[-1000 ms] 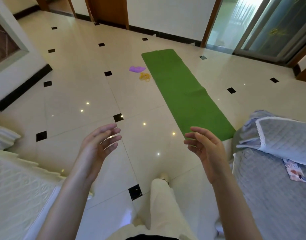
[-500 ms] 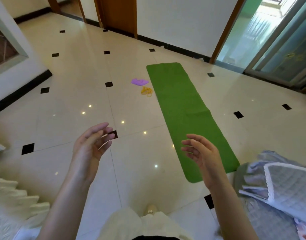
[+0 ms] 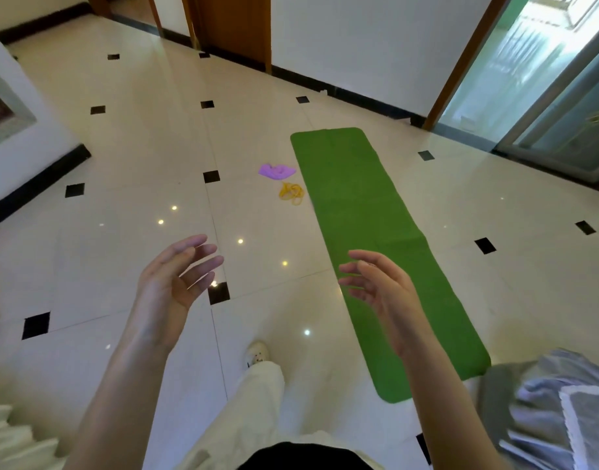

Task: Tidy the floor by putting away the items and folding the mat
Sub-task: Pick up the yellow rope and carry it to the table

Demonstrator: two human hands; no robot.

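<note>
A long green mat (image 3: 365,212) lies flat on the tiled floor, running away from me. Just left of its far half sit a small purple item (image 3: 277,171) and, nearer, a tangle of yellow cord or bands (image 3: 291,193). My left hand (image 3: 174,279) is raised in front of me, fingers relaxed and spread, holding nothing. My right hand (image 3: 381,288) hovers over the mat's near part, fingers loosely extended, also holding nothing. Both hands are well short of the two small items.
Cream floor tiles with small black squares (image 3: 218,293) surround the mat. A grey quilted bed or sofa edge (image 3: 562,401) is at the lower right, white bedding (image 3: 9,439) at the lower left. My leg and shoe (image 3: 257,354) step forward. A wooden door (image 3: 233,25) and a glass sliding door (image 3: 562,106) stand beyond.
I have walked forward: the mat and the two small items appear closer and lower in view, the beds have slid to the frame's edges. Both hands stay raised and hold nothing.
</note>
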